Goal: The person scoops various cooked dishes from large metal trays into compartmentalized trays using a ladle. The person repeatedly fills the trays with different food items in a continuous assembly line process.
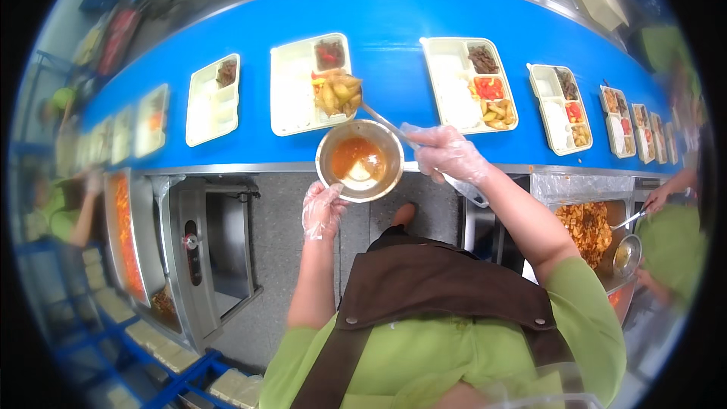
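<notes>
My left hand (324,210), in a clear plastic glove, grips the near rim of a round steel bowl (359,161) with some orange-red sauce at its bottom. My right hand (448,153), gloved too, is closed around the handle of a metal serving spoon (386,122). A heap of greenish-yellow vegetable chunks (339,95) is at the spoon's far end, over the lower right part of a cream compartment tray (292,85). That tray holds rice, dark meat with red bits, and red and yellow food. To its right stands another tray (448,62) with rice, meat, red food and vegetable chunks.
More meal trays (213,102) line the blue conveyor belt (386,11) on both sides. Steel food pans (122,233) stand at left and right below its edge. A co-worker at the right holds a ladle and a bowl over a pan (588,227); another co-worker is at the left.
</notes>
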`<state>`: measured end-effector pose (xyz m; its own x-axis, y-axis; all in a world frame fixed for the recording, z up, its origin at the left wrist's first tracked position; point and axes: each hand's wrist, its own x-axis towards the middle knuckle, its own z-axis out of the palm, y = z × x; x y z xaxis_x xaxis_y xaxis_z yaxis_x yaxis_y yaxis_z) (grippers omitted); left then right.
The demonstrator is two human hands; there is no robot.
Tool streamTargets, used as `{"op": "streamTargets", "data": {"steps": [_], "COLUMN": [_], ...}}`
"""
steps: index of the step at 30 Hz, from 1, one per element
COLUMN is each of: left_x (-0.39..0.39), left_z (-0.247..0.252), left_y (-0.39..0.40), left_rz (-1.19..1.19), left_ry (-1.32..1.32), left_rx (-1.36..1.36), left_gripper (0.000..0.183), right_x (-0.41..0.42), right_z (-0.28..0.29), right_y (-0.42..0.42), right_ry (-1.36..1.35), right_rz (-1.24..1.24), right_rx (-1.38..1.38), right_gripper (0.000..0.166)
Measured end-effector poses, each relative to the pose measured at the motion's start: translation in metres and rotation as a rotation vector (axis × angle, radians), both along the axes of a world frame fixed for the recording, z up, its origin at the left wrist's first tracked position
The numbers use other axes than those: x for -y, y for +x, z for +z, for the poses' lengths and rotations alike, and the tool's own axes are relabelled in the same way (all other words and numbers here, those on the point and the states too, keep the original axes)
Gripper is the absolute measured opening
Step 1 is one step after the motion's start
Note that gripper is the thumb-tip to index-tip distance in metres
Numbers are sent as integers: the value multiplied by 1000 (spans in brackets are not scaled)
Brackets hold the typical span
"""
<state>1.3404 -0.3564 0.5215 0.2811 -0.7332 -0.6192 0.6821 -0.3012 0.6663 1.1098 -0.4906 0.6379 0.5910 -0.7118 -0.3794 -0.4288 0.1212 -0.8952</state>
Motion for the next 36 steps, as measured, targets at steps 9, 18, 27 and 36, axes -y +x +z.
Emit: {"op": "streamTargets", "data": {"steps": [9, 18, 27, 36], "left_x": [-15, -4, 4, -20], "left_z": [-17, -7, 41, 74], "left_y": [9, 24, -3, -144], "left_rz": [28, -93, -410, -922], "left_ry": [-4, -1, -145, -112], "left_rx": [-80, -45, 78, -41], "left_gripper": [16, 14, 17, 14], "right_x": [-12, -32, -186, -431], "right_z": [-65, -62, 39, 128], "right_y": [28, 27, -75, -246], "right_ry": [-830, -21, 413, -86], "right_rz": [309, -272, -617, -1622], "right_rx": [-533, 198, 643, 244], "right_gripper": [49, 45, 38, 40]}}
